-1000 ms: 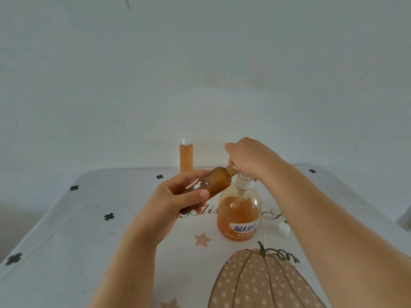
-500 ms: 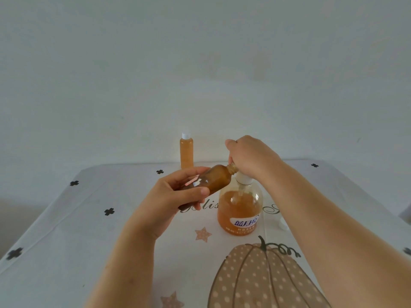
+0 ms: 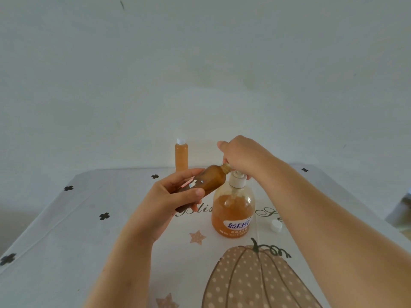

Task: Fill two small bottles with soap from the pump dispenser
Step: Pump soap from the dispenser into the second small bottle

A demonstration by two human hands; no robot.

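Since before, right hand point(image 3: 242, 158) lifted slightly — more white collar showing, fingers curled over pump dispenser point(image 3: 233, 210) head, left hand point(image 3: 175, 196) gripping tilted small bottle point(image 3: 211, 178), capped bottle point(image 3: 181, 156) behind dispenser.

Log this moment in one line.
left hand: holds tilted small bottle, neck at pump | right hand: curled over pump dispenser | capped bottle: upright behind | loose cap: on tablecloth

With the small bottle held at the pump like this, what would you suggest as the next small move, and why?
Probably a press down on the pump dispenser with the right hand. The left hand holds the small bottle tilted, mouth at the spout under the right hand, and a white cap lies on the table, so filling looks unfinished; the level is unclear.
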